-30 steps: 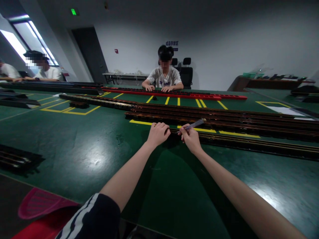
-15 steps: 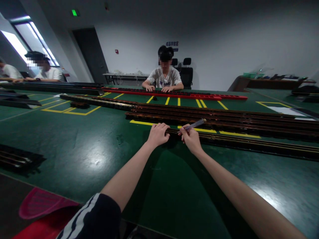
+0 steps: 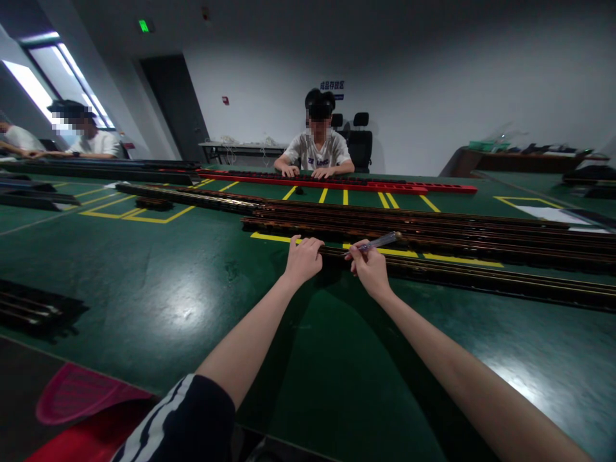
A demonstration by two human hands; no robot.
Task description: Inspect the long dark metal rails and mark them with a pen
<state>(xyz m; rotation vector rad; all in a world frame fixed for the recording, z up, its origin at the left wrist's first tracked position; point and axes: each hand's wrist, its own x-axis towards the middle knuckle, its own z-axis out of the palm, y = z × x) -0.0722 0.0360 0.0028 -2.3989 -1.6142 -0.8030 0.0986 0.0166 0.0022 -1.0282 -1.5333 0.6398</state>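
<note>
My left hand is closed over the near end of a long dark strip with thin brass-coloured lines, which lies on the green table. A small screwdriver with a clear handle is pinched in my right hand. Its handle points up and to the right, while its tip slants down to the strip just right of my left hand. The exact spot the tip touches is too small to make out.
Beyond the strip lies a bundle of similar dark strips. A co-worker sits opposite, hands on a red strip. More dark pieces lie at the left. A pink-red chair stands at the table's near left edge.
My left hand has shifted very slightly left, with a finger now lifted. My right hand and the screwdriver have barely moved.
</note>
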